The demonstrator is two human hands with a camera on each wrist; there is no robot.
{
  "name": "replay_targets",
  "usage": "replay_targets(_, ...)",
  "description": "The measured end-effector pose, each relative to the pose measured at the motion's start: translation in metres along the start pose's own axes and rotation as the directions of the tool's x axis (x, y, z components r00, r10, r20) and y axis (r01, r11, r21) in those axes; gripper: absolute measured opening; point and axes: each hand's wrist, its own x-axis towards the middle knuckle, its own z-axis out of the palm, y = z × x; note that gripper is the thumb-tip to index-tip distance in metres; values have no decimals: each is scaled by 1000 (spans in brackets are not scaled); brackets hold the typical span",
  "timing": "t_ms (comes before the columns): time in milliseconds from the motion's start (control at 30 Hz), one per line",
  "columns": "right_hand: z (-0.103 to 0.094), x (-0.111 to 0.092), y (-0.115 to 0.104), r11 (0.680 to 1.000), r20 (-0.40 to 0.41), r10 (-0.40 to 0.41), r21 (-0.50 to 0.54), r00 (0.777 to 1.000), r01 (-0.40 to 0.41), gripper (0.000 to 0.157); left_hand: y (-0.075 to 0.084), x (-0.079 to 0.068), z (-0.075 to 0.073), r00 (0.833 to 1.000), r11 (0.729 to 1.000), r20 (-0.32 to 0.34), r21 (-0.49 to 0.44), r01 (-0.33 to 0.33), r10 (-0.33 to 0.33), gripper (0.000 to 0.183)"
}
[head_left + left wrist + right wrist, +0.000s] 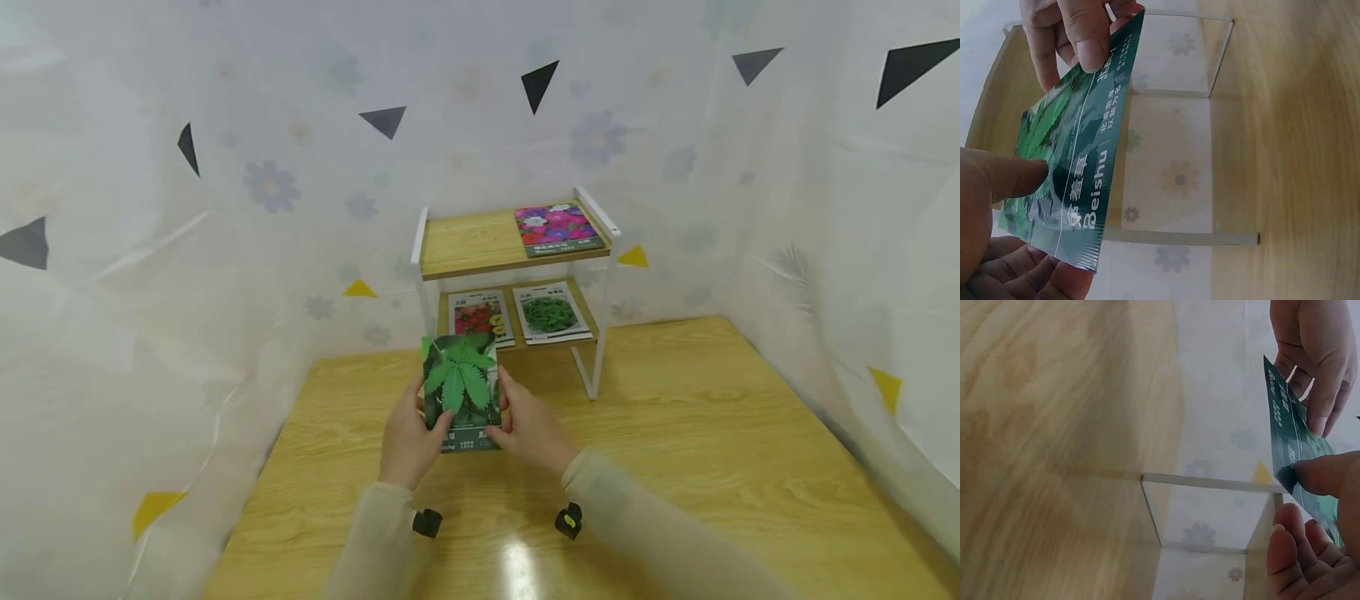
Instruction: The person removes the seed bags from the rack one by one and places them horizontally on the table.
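Note:
Both hands hold a green seed packet [465, 383] upright in front of the shelf, its leaf picture facing me. My left hand [407, 442] grips its left side, thumb across the front and fingers behind. On the opposite side, my right hand [536, 423] pinches the lower right edge. The left wrist view shows white "Beishu" lettering along the bottom band of the packet [1079, 169]. Seen from the right wrist, the packet [1291, 434] is nearly edge-on, with the right thumb [1322, 475] pressing its face.
A two-tier wooden shelf [472, 242] with white metal legs stands on the wooden table [675, 433]. On its top lies a pink-and-purple flower packet [557, 223]. Below are a red flower packet [480, 315], partly covered by the held one, and a green leafy packet [551, 315].

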Motion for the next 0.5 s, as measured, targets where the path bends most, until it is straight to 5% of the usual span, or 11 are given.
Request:
replay_targets(233,31,-17,2,999,133,34,24,991,-37,105,-25,-25,2,988,991,114,101,93,-104,71)
replay_targets(500,60,-22,6,993,226,64,78,972,-83,107,-43,-38,4,952,967,208,163,195,-226,68)
